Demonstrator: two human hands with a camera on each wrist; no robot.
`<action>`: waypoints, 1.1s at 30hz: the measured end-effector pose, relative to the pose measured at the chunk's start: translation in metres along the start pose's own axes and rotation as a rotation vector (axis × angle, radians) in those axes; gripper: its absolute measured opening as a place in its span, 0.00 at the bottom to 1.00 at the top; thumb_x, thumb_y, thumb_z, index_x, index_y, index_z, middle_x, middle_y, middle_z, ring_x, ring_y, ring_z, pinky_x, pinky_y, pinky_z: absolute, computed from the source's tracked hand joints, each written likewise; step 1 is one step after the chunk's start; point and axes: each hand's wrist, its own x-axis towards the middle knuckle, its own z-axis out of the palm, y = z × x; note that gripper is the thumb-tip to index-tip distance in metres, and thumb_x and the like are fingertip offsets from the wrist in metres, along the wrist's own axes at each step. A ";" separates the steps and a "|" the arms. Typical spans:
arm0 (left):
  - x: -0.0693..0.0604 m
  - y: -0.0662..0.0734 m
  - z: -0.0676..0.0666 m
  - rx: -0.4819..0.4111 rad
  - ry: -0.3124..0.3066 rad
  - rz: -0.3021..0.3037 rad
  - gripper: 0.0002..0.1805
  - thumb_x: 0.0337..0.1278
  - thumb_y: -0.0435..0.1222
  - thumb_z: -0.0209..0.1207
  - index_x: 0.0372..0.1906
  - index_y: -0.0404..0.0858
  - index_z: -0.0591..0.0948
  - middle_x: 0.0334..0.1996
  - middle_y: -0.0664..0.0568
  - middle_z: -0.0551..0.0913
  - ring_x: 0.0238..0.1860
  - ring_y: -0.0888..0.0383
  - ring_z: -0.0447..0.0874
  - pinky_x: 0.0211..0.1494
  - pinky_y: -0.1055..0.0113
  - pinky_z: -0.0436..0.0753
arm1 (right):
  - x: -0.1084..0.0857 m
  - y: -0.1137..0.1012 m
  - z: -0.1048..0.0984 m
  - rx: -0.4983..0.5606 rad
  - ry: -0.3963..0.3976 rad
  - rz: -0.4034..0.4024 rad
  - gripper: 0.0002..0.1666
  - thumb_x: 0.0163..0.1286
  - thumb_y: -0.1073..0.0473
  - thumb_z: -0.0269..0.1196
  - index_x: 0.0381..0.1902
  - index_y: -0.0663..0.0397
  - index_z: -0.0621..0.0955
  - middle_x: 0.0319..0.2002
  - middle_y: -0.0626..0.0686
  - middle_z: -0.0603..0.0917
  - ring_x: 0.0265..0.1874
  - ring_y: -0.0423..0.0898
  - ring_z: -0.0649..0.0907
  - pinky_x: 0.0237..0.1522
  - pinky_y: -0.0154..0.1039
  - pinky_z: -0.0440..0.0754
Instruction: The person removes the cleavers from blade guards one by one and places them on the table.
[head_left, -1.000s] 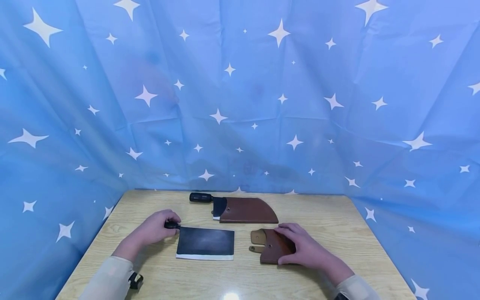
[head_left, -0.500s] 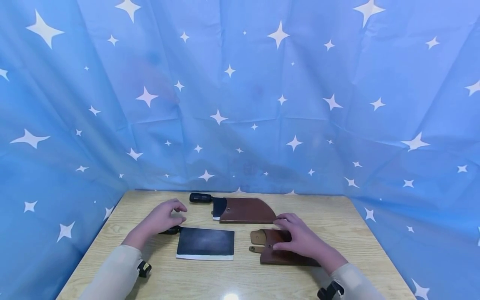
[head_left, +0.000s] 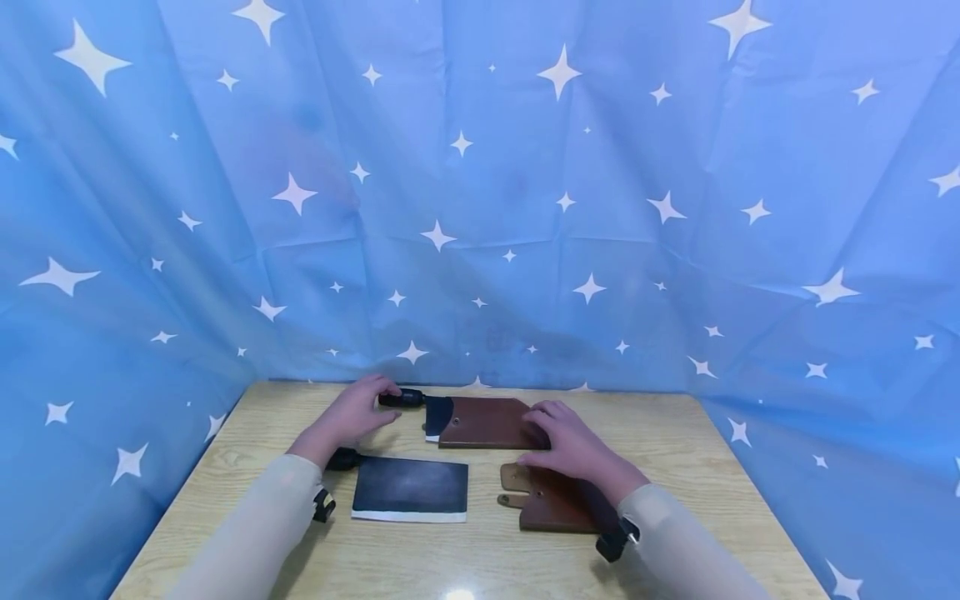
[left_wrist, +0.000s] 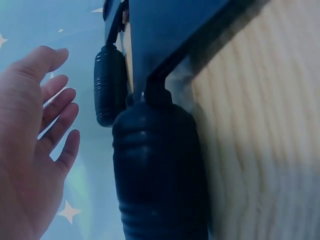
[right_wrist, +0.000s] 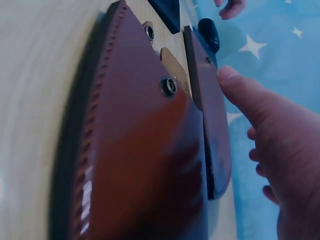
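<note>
my left hand [head_left: 358, 410], wide, is at the black handle [head_left: 412, 398] of the far cleaver [head_left: 438, 413]; my right hand [head_left: 573, 442], wide, at its brown sheath [head_left: 483, 422]. contact unclear. bare cleaver [head_left: 410, 487] lies nearer, left of the loose sheath [head_left: 558, 502].

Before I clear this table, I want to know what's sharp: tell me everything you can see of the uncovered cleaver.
The uncovered cleaver has a broad, rectangular, near-black blade, metal by its look, with a pale strip along the edge nearest the person. A thin neck joins it to a rounded, ribbed black handle. It lies flat on the wood-grained table, handle to the left. The left hand is beyond the handle, not touching it.
</note>
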 end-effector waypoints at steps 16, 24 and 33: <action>0.040 0.003 0.019 0.099 -0.049 0.110 0.24 0.70 0.44 0.75 0.64 0.36 0.87 0.63 0.45 0.86 0.69 0.40 0.80 0.75 0.41 0.76 | 0.055 -0.017 0.020 -0.002 -0.091 0.041 0.56 0.66 0.23 0.74 0.81 0.48 0.76 0.77 0.56 0.75 0.77 0.60 0.72 0.76 0.60 0.73; 0.052 0.008 0.025 0.092 -0.080 0.113 0.23 0.69 0.41 0.76 0.64 0.37 0.88 0.58 0.46 0.87 0.63 0.42 0.84 0.71 0.43 0.79 | 0.068 -0.023 0.030 0.001 -0.097 0.049 0.58 0.64 0.24 0.76 0.82 0.50 0.74 0.81 0.60 0.71 0.80 0.62 0.68 0.79 0.62 0.68; 0.056 0.004 0.032 0.014 -0.137 0.045 0.25 0.70 0.40 0.75 0.67 0.35 0.86 0.60 0.43 0.88 0.62 0.41 0.86 0.67 0.44 0.83 | 0.079 -0.022 0.043 -0.021 -0.127 0.065 0.65 0.60 0.21 0.77 0.85 0.46 0.71 0.82 0.61 0.70 0.81 0.64 0.68 0.80 0.63 0.67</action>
